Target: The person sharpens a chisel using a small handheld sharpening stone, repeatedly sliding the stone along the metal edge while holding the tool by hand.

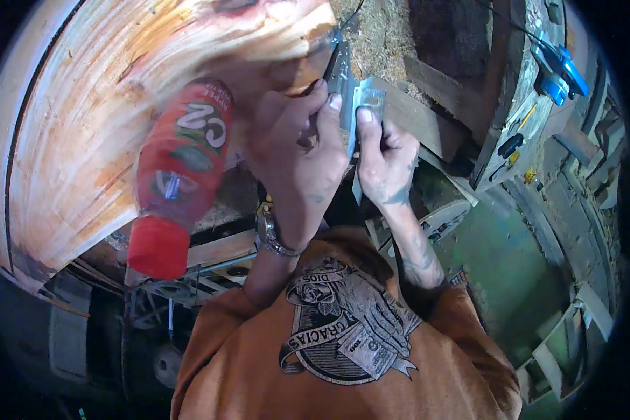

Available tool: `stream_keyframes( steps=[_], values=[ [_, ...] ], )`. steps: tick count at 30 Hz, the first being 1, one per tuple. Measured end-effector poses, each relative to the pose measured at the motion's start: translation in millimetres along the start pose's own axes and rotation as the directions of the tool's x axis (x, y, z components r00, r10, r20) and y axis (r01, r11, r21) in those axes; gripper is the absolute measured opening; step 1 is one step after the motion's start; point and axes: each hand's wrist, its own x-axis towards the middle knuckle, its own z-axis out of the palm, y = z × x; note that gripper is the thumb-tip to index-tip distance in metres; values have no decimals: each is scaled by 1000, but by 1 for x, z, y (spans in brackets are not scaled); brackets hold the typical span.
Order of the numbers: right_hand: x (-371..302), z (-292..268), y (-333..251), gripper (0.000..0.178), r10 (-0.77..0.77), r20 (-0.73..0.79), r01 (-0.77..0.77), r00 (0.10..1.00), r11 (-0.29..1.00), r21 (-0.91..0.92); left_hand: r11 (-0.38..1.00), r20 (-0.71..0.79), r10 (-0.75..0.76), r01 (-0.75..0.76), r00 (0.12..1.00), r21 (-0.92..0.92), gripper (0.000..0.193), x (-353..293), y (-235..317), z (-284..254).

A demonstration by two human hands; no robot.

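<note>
Far L of frame, a big pale wood surface (63, 189) w/ swirly orange-brown grain fills the upper L. Over its lower R part, L of centre, a red bottle (178, 178) w/ red cap, label a bit blurred, cap end toward the bottom of the pic. Next, a metal-band watch (267, 229) on the L wrist, just below centre. L hand (297, 150), back up, near mid-frame: thumb & index pinching a dark metal piece (339, 66) that points to top of frame; other fingers mostly hidden, can't tell how they sit. Bottom centre, an orange-brown shirt (350, 329) w/ a dark print. Upper centre, R of the dark piece, a silver metal plate (379, 89) w/ a slot nr its end, close alongside; can't tell if the two touch. Sawdust (381, 42) lies above it, nr top edge. R hand (388, 164), R of centre, pinches the plate: thumb pressed flat on top, other fingers curled in. Tattoo (416, 248) on the R forearm below. Farther R, a green panel (500, 252) at mid-height, a small black item (511, 145) above it & a blue tool (556, 75) upper R, on rough wood.
</note>
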Motion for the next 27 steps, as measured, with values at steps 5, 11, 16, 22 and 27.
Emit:
stream_keyframes(
  steps=[5, 11, 16, 22, 27],
  values=[
    [20, 1, -8, 38, 153, 58, -150, 987, 987, -48, 997, -16, 83, -82, 996, 11, 14, 0, -3, -1],
    [24, 2, -14, 38, 68, 37, -65, 997, 995, -75, 995, -35, 99, -99, 994, -6, 14, 1, -3, 0],
    [-7, 2, -9, 35, -61, -31, 62, 998, 998, 16, 995, -34, 92, -93, 995, -47, 14, -2, -5, 1],
    [22, 1, -18, 26, 180, 91, -181, 979, 984, -1, 993, -32, 114, -114, 993, 27, 14, 2, -7, 1],
    [15, 0, -8, 36, 89, 41, -89, 995, 996, -18, 983, -17, 155, -152, 988, 103, 15, 0, -2, -2]
  ],
)
